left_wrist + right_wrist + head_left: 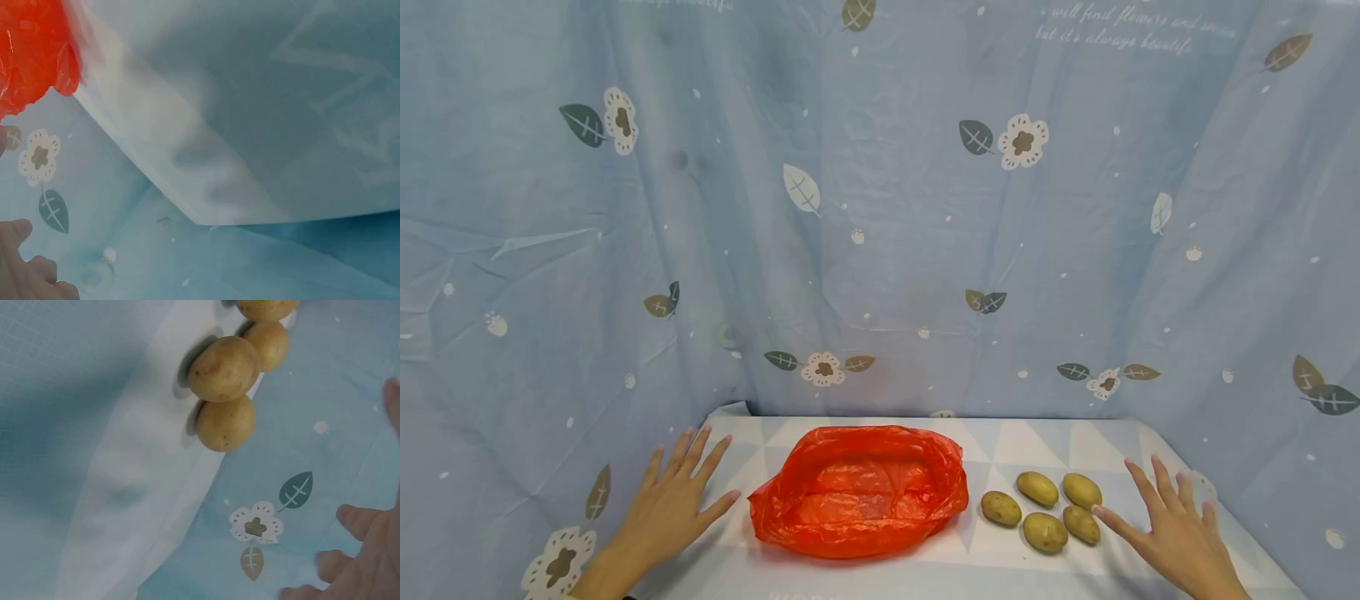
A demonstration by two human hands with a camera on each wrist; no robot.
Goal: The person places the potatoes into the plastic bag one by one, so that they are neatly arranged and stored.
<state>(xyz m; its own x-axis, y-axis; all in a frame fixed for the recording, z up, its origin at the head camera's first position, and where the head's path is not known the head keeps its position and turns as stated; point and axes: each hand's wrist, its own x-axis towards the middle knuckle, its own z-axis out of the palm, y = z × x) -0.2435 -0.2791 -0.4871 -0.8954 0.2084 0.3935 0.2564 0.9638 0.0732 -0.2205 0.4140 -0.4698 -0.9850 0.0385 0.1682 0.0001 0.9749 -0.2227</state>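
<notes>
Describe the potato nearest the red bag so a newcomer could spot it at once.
On the pale table, find the open red plastic bag. Just right of it in the head view, five potatoes lie in a loose cluster. Pick the leftmost potato: it sits closest to the bag, the other four all farther right.

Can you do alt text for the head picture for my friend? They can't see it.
An open red plastic bag sits on a pale table beside five potatoes. A person's left hand is left of the bag, the right hand by the potatoes, fingers spread. Behind hangs blue cloth printed with leaves and flowers.
</notes>
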